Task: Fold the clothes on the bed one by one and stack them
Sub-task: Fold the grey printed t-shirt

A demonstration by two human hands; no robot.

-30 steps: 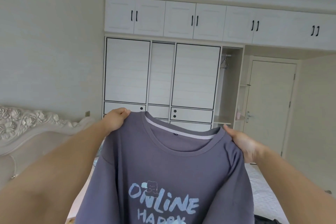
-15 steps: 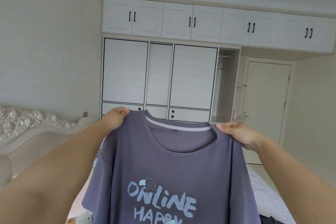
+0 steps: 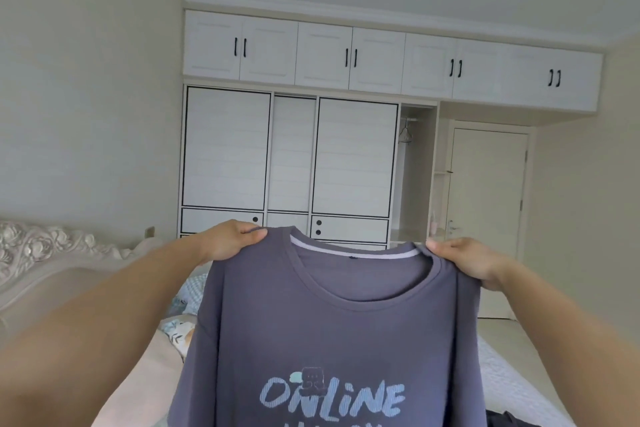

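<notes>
A grey-purple T-shirt (image 3: 325, 329) hangs upright in the air over the bed (image 3: 519, 378), collar at the top, its long axis running straight down and out of sight past the bottom edge. The printed front faces the person, with pale blue lettering reading "ONLINE" low on the chest. The left hand (image 3: 230, 241) pinches the left shoulder seam, fingers curled round the cloth; the right hand (image 3: 467, 262) grips the right shoulder the same way, so the top edge is stretched fairly level between them. Both arms reach forward, well apart. On the left a carved pale headboard (image 3: 52, 253) stands against the wall, and patterned bedding (image 3: 183, 319) shows just beside the shirt's left edge. A dark garment (image 3: 505, 419) lies at the near right. Far behind stands a white wardrobe (image 3: 291, 156), with a closed door (image 3: 485, 191) to its right.
</notes>
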